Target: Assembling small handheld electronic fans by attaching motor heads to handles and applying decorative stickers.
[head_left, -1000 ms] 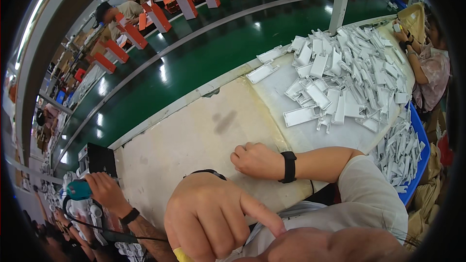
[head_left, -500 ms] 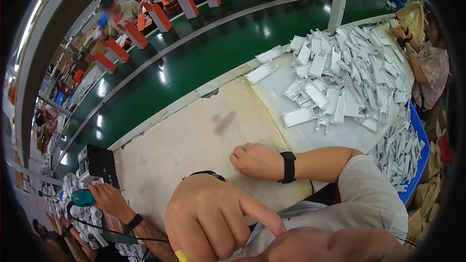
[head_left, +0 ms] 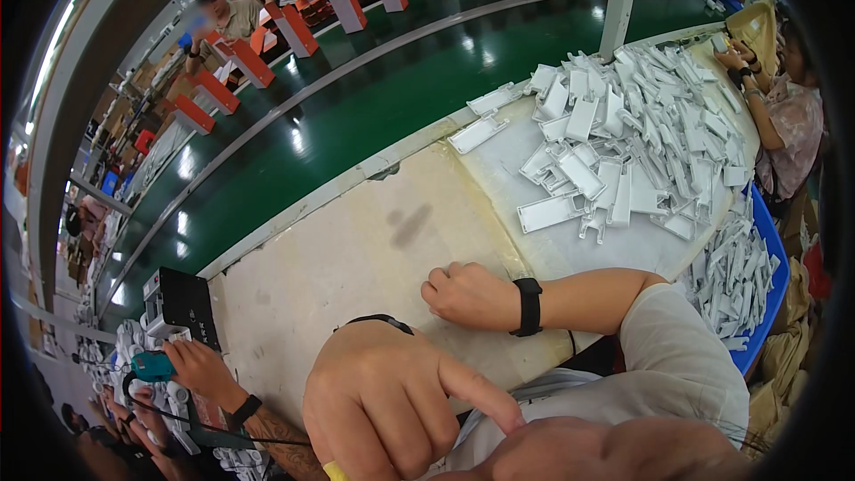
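Note:
My left hand (head_left: pixel 383 392) is large and close, with its back up and fingers curled downward. Its thumb reaches right, touching skin at the lower edge; the fingertips are hidden. A bit of yellow (head_left: pixel 335 470) shows beside the curled fingers. On the pale worktop (head_left: pixel 329 240), my right hand (head_left: pixel 472 294) rests as a loose fist, a black band at its wrist. Nothing sticks out of that fist. Farther right, apart from my hands, lies a heap of white plastic parts (head_left: pixel 614 142), mostly long open shells.
A green conveyor (head_left: pixel 374 98) curves behind the worktop, carrying orange-and-white boxes (head_left: pixel 343 2). A blue bin (head_left: pixel 773 289) of white parts stands at the right. At the left, a co-worker's hand (head_left: pixel 198 370) grips a teal tool (head_left: pixel 153 366) near a black box (head_left: pixel 185 305).
Neither of my hands has visibly moved. Across the conveyor, a seated person has shifted head and arm. At the lower left, other people's hands have moved slightly.

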Demonstrator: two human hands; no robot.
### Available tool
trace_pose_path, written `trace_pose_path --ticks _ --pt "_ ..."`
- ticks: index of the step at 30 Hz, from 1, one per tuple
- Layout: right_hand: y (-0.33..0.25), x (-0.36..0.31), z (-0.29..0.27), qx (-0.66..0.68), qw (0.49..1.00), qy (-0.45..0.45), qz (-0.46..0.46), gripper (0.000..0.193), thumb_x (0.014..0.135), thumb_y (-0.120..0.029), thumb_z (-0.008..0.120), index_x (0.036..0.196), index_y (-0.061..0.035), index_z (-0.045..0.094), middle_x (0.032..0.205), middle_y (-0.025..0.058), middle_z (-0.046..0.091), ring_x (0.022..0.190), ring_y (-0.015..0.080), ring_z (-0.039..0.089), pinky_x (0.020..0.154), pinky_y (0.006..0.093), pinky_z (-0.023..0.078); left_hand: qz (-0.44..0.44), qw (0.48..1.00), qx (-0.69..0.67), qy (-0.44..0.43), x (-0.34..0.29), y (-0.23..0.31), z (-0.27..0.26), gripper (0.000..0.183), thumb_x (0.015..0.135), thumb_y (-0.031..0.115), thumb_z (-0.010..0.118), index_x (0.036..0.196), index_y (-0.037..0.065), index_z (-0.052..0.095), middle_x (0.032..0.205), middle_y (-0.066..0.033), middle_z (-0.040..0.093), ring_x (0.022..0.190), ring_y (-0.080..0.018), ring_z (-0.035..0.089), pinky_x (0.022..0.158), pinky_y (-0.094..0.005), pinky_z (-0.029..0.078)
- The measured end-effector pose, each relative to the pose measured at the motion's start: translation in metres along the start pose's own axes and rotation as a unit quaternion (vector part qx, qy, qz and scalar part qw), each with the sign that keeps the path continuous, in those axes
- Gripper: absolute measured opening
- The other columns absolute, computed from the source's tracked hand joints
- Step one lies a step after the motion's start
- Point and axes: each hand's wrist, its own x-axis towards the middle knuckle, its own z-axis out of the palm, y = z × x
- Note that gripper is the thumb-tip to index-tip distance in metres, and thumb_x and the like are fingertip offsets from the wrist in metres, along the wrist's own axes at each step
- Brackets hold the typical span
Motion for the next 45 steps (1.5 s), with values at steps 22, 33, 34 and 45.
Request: trace_pose_path --ticks 22,33,34,45 --pt "-0.001 -0.003 0.005 0.028 0.999 0.036 0.017 0.007 0.069 -0.012 0.055 0.070 -0.0046 0.056 0.069 0.0111 0.054 0.057 0.0251 0.058 0.050 0.0342 0.047 -0.029 0.998 -0.044 0.013 -0.003 -0.004 0.005 0.025 0.086 0.007 0.053 0.061 0.005 0.054 0.060 -0.0064 0.052 0.051 -0.0181 0.052 0.078 -0.0472 0.045" --pt "0.012 -0.016 -0.090 -0.045 0.991 0.015 0.126 0.023 0.078 -0.025 0.061 0.071 -0.0041 0.053 0.076 0.0094 0.057 0.068 0.0265 0.059 0.057 0.0360 0.048 -0.018 0.998 -0.055 -0.031 -0.003 0.000 0.013 0.012 0.086 0.011 0.056 0.076 0.005 0.057 0.062 -0.0079 0.056 0.056 -0.0224 0.056 0.080 -0.0456 0.046" --pt "0.008 -0.031 -0.112 -0.050 0.985 0.020 0.161 0.023 0.078 -0.025 0.061 0.071 -0.0041 0.053 0.076 0.0094 0.057 0.068 0.0265 0.059 0.057 0.0360 0.048 -0.045 0.996 -0.065 -0.047 0.001 -0.005 0.008 0.011 0.086 0.012 0.056 0.077 0.005 0.057 0.062 -0.0082 0.056 0.056 -0.0226 0.057 0.081 -0.0464 0.046" --pt "0.050 -0.349 -0.154 -0.010 0.814 0.324 0.482 0.033 0.080 -0.020 0.064 0.108 -0.0051 0.057 0.117 0.0097 0.055 0.111 0.0272 0.050 0.097 0.0352 0.037 -0.291 0.951 -0.105 -0.021 -0.012 -0.116 0.001 0.027 0.086 0.027 0.056 0.089 0.000 0.058 0.079 -0.0139 0.064 0.077 -0.0253 0.064 0.078 -0.0405 0.047"
